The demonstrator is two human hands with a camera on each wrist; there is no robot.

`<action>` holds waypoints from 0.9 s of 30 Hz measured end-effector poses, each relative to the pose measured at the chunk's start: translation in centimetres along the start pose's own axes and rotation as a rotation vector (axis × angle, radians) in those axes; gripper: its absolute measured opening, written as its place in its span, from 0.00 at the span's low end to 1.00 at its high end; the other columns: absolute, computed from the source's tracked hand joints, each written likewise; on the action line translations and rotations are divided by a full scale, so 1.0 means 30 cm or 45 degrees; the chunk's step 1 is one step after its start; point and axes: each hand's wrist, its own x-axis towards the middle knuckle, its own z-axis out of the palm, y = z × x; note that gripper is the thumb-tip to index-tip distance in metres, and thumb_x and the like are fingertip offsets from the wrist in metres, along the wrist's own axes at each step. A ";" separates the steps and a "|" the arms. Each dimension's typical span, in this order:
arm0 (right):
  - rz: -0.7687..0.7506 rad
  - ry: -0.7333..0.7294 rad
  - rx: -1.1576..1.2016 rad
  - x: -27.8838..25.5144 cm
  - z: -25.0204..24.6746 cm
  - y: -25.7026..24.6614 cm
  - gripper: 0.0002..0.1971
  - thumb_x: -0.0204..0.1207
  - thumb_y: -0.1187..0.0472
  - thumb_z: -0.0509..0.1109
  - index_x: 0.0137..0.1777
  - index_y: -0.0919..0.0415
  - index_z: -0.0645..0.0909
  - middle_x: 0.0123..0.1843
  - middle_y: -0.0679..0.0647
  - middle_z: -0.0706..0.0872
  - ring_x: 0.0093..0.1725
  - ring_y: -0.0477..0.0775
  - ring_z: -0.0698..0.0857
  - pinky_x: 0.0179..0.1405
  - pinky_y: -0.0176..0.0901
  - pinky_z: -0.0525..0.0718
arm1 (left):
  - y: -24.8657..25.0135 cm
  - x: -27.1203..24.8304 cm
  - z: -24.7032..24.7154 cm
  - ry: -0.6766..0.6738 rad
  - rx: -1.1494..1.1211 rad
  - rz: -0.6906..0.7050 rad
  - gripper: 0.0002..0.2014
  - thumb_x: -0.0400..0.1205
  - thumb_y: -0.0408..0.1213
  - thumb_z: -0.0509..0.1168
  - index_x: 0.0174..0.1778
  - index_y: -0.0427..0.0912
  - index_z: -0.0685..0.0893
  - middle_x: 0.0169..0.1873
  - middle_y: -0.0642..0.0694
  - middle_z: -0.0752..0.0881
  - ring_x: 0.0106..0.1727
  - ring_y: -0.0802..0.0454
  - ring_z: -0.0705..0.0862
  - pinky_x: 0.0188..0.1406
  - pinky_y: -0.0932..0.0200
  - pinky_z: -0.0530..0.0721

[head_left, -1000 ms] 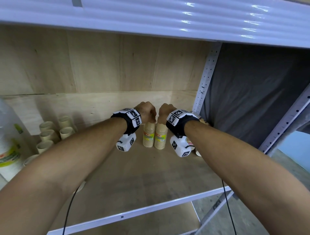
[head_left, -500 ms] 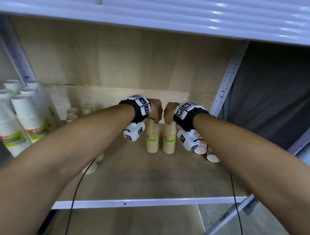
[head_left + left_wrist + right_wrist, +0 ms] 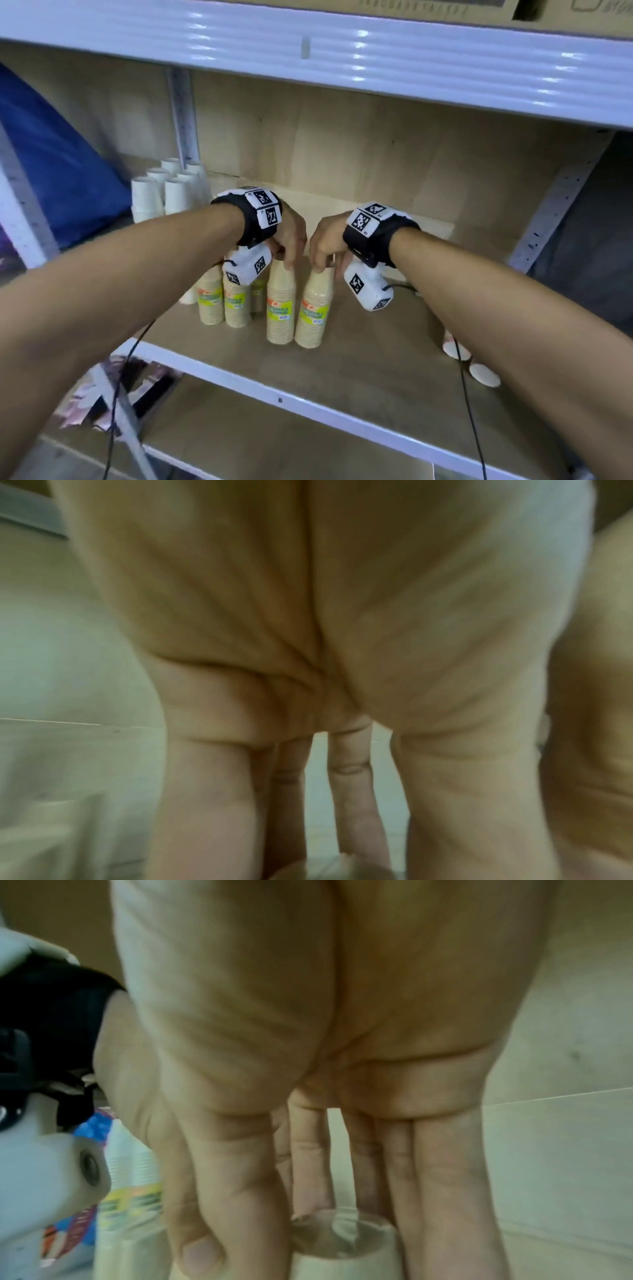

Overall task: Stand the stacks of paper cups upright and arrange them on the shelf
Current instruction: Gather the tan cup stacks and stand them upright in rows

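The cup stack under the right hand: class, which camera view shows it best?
The head view: the whole cup stack shows upright on the shelf, label visible, right hand gripping its top. The right wrist view shows only its top between the fingers. The left wrist view does not show it.

I see tan cup stacks (image 3: 281,301) with green-yellow labels, white cups (image 3: 164,195), black wristbands (image 3: 255,222) with black-and-white checker tags, a pale wood shelf (image 3: 359,363), blue bag (image 3: 51,164).
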 end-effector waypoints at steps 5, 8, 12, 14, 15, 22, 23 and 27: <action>-0.153 -0.101 0.088 0.019 0.059 -0.148 0.22 0.67 0.65 0.80 0.60 0.75 0.84 0.36 0.64 0.85 0.42 0.67 0.88 0.61 0.67 0.84 | -0.160 -0.081 0.037 -0.033 -0.057 -0.110 0.09 0.79 0.28 0.72 0.44 0.37 0.76 0.22 0.46 0.75 0.25 0.53 0.72 0.26 0.66 0.81; -0.257 -0.100 0.090 0.015 0.091 -0.225 0.20 0.70 0.67 0.78 0.60 0.75 0.84 0.33 0.62 0.84 0.38 0.65 0.87 0.58 0.62 0.86 | -0.237 -0.128 0.065 -0.028 -0.077 -0.165 0.09 0.79 0.27 0.72 0.46 0.36 0.77 0.22 0.46 0.74 0.24 0.54 0.72 0.26 0.66 0.81; -0.335 -0.113 0.039 0.018 0.129 -0.311 0.16 0.76 0.67 0.74 0.60 0.77 0.82 0.35 0.60 0.81 0.32 0.58 0.81 0.45 0.51 0.86 | -0.312 -0.169 0.095 0.002 -0.086 -0.194 0.12 0.79 0.28 0.72 0.51 0.36 0.75 0.25 0.45 0.76 0.22 0.54 0.74 0.22 0.68 0.81; -0.345 -0.097 0.043 0.024 0.140 -0.340 0.11 0.74 0.68 0.76 0.53 0.74 0.84 0.35 0.60 0.83 0.32 0.60 0.83 0.43 0.53 0.87 | -0.340 -0.179 0.110 0.013 -0.082 -0.219 0.13 0.78 0.29 0.74 0.52 0.37 0.77 0.31 0.42 0.76 0.27 0.52 0.75 0.22 0.69 0.81; -0.340 -0.090 0.080 0.030 0.144 -0.352 0.12 0.71 0.68 0.78 0.52 0.74 0.85 0.35 0.62 0.85 0.33 0.63 0.86 0.46 0.57 0.90 | -0.350 -0.183 0.118 0.034 -0.085 -0.236 0.13 0.77 0.29 0.74 0.54 0.37 0.78 0.33 0.41 0.77 0.29 0.51 0.76 0.22 0.68 0.82; -0.343 -0.044 0.090 0.075 0.170 -0.399 0.11 0.64 0.67 0.82 0.44 0.68 0.86 0.36 0.63 0.89 0.35 0.65 0.90 0.41 0.57 0.92 | -0.393 -0.188 0.159 0.162 -0.107 -0.276 0.21 0.77 0.32 0.75 0.64 0.27 0.82 0.37 0.40 0.83 0.27 0.54 0.82 0.24 0.68 0.83; -0.342 -0.031 0.080 0.076 0.171 -0.405 0.10 0.64 0.66 0.83 0.42 0.66 0.86 0.38 0.64 0.89 0.35 0.66 0.91 0.41 0.57 0.92 | -0.399 -0.191 0.160 0.169 -0.115 -0.273 0.21 0.77 0.32 0.75 0.64 0.27 0.83 0.38 0.39 0.83 0.28 0.53 0.82 0.24 0.67 0.84; -0.331 0.002 -0.011 0.090 0.166 -0.428 0.14 0.61 0.61 0.84 0.44 0.65 0.87 0.44 0.66 0.90 0.41 0.68 0.92 0.43 0.67 0.90 | -0.417 -0.195 0.156 0.156 -0.168 -0.270 0.18 0.77 0.27 0.73 0.63 0.28 0.83 0.42 0.35 0.85 0.33 0.47 0.86 0.29 0.61 0.89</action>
